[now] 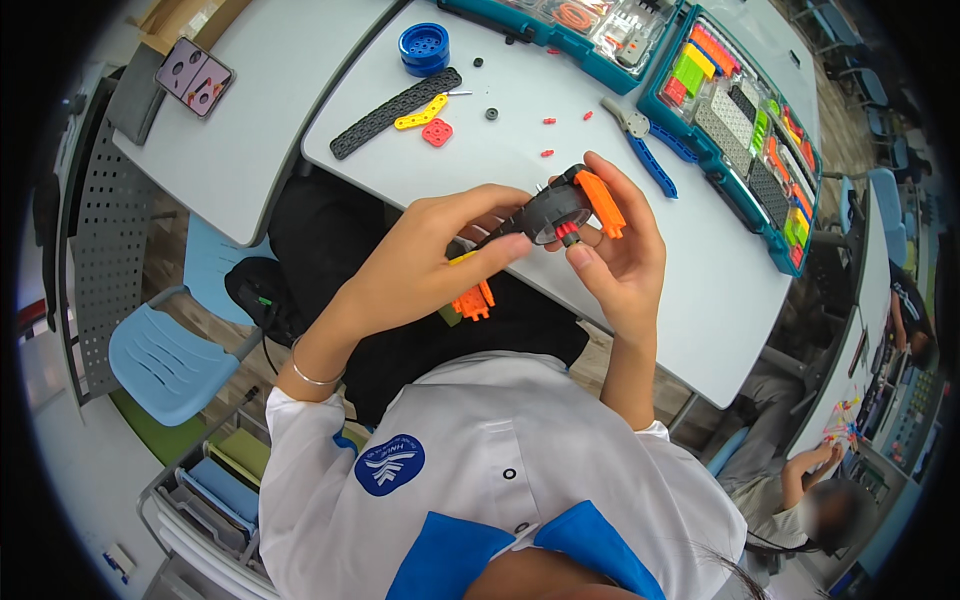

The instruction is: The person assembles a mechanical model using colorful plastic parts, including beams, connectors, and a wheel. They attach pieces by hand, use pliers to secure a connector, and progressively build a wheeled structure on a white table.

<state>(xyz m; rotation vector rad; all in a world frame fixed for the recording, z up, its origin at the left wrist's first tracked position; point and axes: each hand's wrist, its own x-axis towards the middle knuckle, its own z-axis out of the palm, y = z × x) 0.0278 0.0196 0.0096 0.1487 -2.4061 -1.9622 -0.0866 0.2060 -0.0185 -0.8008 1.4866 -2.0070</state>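
Observation:
Both my hands hold one assembly of plastic building parts [545,217] above the near edge of the white table. It has a dark grey round body, orange pieces at both ends and a bit of yellow. My left hand [415,255] is closed around its left part, the thumb lying along the dark body. My right hand [630,265] grips the right end, a finger behind the orange piece [602,203]. The right thumb presses near a small red and grey connector [568,232] at the round body. The left fingertips are partly hidden behind the assembly.
On the table [380,185] lie a black perforated beam [395,112], a yellow angled beam [421,112], a red plate [437,132], blue wheels [424,49], pliers-like tool [640,140] and small connectors. Teal parts cases [740,150] stand far right. A phone [196,77] leans left.

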